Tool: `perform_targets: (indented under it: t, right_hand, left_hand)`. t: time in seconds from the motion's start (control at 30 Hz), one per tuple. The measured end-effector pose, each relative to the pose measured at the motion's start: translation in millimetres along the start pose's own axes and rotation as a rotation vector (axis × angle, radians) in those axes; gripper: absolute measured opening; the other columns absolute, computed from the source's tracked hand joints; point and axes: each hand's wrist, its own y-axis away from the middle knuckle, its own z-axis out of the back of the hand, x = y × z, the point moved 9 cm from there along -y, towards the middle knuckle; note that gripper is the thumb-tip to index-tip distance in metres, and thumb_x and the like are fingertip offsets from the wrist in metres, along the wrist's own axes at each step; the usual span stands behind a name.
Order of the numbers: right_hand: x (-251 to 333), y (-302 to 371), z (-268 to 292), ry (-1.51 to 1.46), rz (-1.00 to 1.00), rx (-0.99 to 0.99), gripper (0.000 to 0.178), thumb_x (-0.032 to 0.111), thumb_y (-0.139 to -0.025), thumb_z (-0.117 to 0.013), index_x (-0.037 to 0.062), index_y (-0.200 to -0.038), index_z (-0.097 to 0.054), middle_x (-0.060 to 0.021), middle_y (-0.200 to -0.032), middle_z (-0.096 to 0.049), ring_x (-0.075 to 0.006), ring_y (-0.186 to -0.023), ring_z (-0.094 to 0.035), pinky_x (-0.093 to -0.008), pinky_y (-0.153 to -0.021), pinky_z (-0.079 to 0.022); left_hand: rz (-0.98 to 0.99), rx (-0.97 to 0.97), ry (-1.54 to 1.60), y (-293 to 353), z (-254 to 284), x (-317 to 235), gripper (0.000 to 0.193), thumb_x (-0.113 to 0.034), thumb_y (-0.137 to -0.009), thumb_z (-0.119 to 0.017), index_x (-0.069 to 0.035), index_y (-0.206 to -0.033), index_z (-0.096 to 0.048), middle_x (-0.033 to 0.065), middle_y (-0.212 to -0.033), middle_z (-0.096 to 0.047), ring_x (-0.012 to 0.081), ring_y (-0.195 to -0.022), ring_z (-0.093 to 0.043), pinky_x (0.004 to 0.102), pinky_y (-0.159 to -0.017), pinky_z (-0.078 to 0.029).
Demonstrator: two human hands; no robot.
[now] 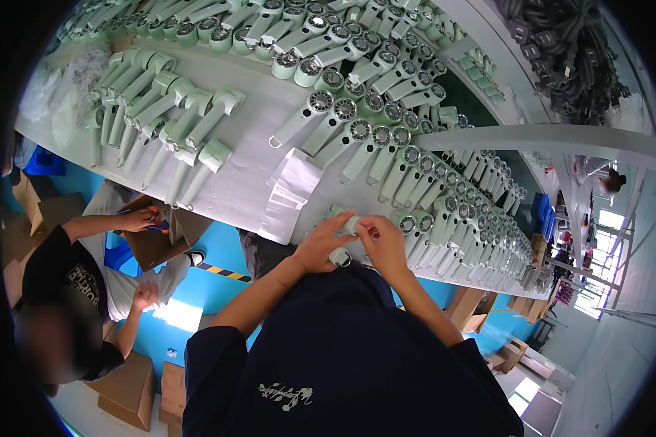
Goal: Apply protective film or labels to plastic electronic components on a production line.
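Dryer, pale green, between hands at near table edge. Left hand clamped round it; right hand fingertips against it, pinch or not: cannot tell. Best: left steady, right light. Packed dryers crowd right; papers far-left of hands; co-worker left, well apart.

Holding pale green part, partly hidden, in left hand; touching its upper end with right hand. Listed on counter: rows of hair dryers beyond and to the right, separate dryer cluster at left, white paper between. Also noted, far left: co-worker beside open cardboard box.
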Motion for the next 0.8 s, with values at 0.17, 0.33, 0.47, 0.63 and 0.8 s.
perform_targets:
  t: [0.17, 0.33, 0.47, 0.63, 0.8]
  right_hand:
    - [4.0, -1.3, 0.8, 0.003, 0.000, -0.027, 0.012, 0.009, -0.082, -0.066, 0.0010, -0.090, -0.062, -0.0105, -0.081, -0.063, -0.0197, -0.065, -0.062, -0.0291, -0.060, -0.049]
    - [-3.8, -4.7, 0.7, -0.020, -0.052, -0.016, 0.012, 0.010, -0.081, -0.067, 0.0015, -0.088, -0.062, -0.0105, -0.077, -0.065, -0.0205, -0.064, -0.064, -0.0301, -0.058, -0.050]
    - [-5.9, -6.8, 2.1, -0.005, -0.116, 0.009, 0.014, 0.011, -0.079, -0.069, 0.0016, -0.087, -0.063, -0.0098, -0.076, -0.067, -0.0193, -0.064, -0.065, -0.0288, -0.060, -0.051]
    - [-23.3, -13.1, 1.2, -0.054, -0.203, 0.037, 0.015, 0.011, -0.079, -0.070, 0.0007, -0.087, -0.063, -0.0083, -0.075, -0.067, -0.0157, -0.064, -0.064, -0.0274, -0.060, -0.052]
    - [-65.9, -16.2, 5.1, -0.458, -0.470, 0.013, 0.020, 0.013, -0.080, -0.071, -0.0019, -0.089, -0.062, -0.0069, -0.074, -0.063, -0.0116, -0.065, -0.060, -0.0247, -0.059, -0.051]
  left_hand:
    - [-0.009, -0.022, -0.005, 0.1, 2.9, -1.1, 0.060, -0.023, -0.065, -0.070, -0.014, -0.122, -0.057, 0.0215, -0.147, -0.026, 0.0392, -0.135, -0.029, 0.0477, -0.107, -0.029]
    - [-0.013, -0.014, -0.012, 0.2, 2.3, -1.9, 0.060, -0.024, -0.065, -0.071, -0.014, -0.122, -0.057, 0.0214, -0.147, -0.026, 0.0388, -0.135, -0.028, 0.0478, -0.107, -0.028]
    - [0.022, -0.023, 0.035, 0.2, 4.2, -2.3, 0.067, -0.013, -0.056, -0.071, -0.017, -0.121, -0.056, 0.0149, -0.150, -0.024, 0.0340, -0.139, -0.023, 0.0471, -0.110, -0.026]
    - [0.009, -0.018, 0.016, -0.8, 5.4, -4.1, 0.067, -0.013, -0.056, -0.071, -0.018, -0.121, -0.057, 0.0141, -0.150, -0.024, 0.0335, -0.139, -0.024, 0.0472, -0.109, -0.027]
    - [0.010, -0.034, 0.026, -0.7, 7.4, -5.1, 0.052, -0.021, -0.066, -0.067, -0.014, -0.117, -0.060, 0.0191, -0.148, -0.027, 0.0374, -0.135, -0.030, 0.0471, -0.107, -0.029]
